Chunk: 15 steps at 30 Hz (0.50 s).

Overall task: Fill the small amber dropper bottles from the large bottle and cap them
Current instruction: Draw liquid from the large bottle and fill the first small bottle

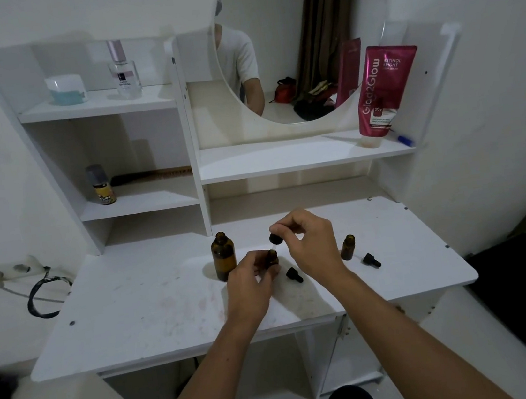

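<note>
The large amber bottle [223, 255] stands uncapped on the white table [130, 317]. Just to its right, my left hand [249, 284] grips a small amber bottle [272, 258] upright on the table. Right above that bottle's mouth, my right hand [311, 243] pinches a black dropper cap [275, 238], and its glass tube points down into the neck. A second small amber bottle [348, 247] stands open to the right. Two more black dropper caps lie on the table, one [294, 275] between my hands and one [371, 259] beside the second bottle.
Shelves behind the table hold a perfume bottle [124, 73], a white jar [66, 89], a spray can [101, 184], a comb [151, 175] and a pink tube [381, 90]. A round mirror [300, 37] hangs above. A black cable [42, 295] loops at the table's left edge.
</note>
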Each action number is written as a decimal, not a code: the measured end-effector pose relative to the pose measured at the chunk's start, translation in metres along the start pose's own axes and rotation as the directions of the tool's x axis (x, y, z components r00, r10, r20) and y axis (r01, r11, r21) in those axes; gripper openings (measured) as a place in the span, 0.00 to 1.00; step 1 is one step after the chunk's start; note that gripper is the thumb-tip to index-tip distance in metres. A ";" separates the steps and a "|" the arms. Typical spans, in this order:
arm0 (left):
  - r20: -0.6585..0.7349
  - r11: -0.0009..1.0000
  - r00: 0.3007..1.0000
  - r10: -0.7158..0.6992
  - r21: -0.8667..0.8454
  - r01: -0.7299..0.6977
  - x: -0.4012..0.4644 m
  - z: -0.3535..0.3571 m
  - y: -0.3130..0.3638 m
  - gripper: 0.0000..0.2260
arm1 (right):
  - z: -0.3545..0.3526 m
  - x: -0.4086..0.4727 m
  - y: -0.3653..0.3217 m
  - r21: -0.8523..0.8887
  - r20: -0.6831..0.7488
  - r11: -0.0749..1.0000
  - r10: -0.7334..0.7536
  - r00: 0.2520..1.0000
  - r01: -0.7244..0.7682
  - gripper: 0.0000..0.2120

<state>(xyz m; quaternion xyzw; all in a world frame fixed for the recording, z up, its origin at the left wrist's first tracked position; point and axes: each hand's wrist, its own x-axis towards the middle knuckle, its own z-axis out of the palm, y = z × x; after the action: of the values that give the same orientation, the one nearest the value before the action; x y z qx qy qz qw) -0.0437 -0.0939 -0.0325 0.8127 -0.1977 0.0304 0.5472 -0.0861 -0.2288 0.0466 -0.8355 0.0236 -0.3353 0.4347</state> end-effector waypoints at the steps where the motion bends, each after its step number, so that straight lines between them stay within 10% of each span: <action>1: 0.000 1.000 1.000 0.001 0.002 -0.001 0.000 0.000 0.000 0.11 | 0.001 0.001 0.000 -0.009 -0.006 1.000 -0.009 1.000 0.009 0.05; 15: -0.004 1.000 1.000 -0.006 0.020 0.006 0.001 0.003 -0.007 0.11 | 0.004 -0.002 -0.001 -0.059 0.033 0.998 -0.001 0.999 0.003 0.04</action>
<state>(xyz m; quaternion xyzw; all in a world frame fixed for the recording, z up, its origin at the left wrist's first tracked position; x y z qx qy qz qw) -0.0410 -0.0946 -0.0395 0.8188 -0.1941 0.0323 0.5393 -0.0854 -0.2250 0.0451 -0.8534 0.0252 -0.3210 0.4100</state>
